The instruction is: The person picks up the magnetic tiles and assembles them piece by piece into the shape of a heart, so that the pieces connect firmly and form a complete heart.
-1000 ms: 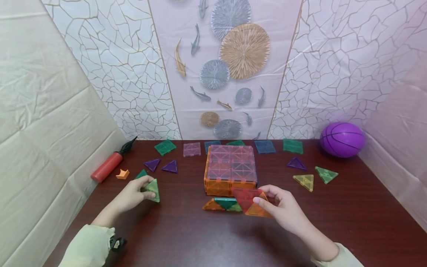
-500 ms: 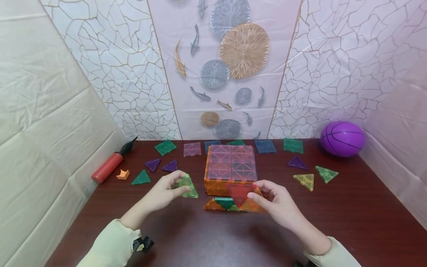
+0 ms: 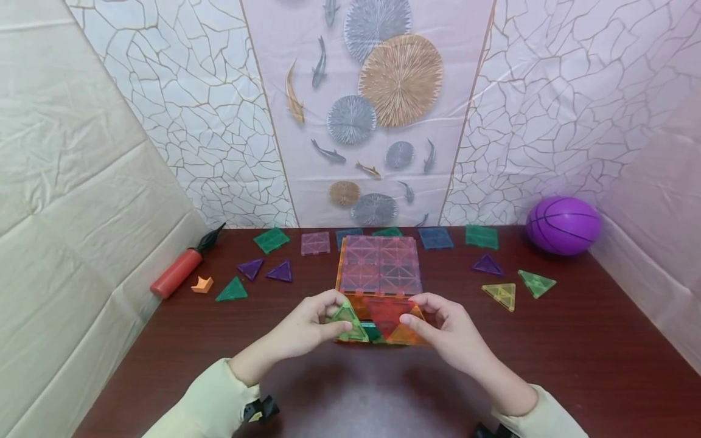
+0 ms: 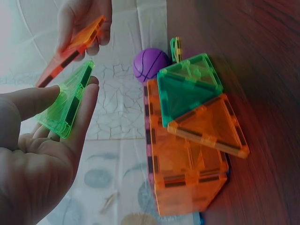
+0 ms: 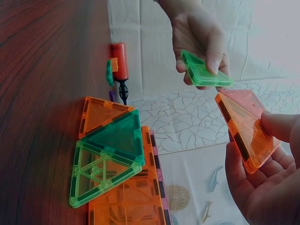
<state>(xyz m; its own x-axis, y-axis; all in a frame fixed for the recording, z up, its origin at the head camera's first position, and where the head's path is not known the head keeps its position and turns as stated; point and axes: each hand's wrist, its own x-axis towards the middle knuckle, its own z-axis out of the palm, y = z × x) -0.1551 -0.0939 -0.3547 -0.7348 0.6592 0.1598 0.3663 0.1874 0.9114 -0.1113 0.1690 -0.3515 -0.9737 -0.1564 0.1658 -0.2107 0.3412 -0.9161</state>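
My left hand (image 3: 303, 325) pinches a light green triangular magnetic tile (image 4: 68, 101) between thumb and fingers. Opposite it, my right hand (image 3: 457, 337) grips a red triangle tile (image 3: 385, 315) joined to an orange triangle tile (image 5: 248, 133). The held pieces are close together, above the table; the wrist views show the green tile near the red one's edge. Behind them stands a box of tiles with a pink top (image 3: 379, 264) and orange sides (image 5: 124, 201). Against its front stands a strip of orange (image 4: 211, 124), teal (image 4: 185, 101) and light green (image 5: 101, 173) triangles, partly hidden in the head view.
Several square tiles, one pink (image 3: 315, 243), lie along the back edge. At left are a red pump (image 3: 177, 274), an orange crown-shaped piece (image 3: 202, 285), a teal triangle (image 3: 232, 290) and purple triangles (image 3: 280, 271). Rightward lie a yellow triangle (image 3: 501, 295) and a purple ball (image 3: 564, 225).
My left hand has carried the light green triangle rightward from the left side to the red tile. My right hand has shifted slightly left with the joined red and orange tiles.
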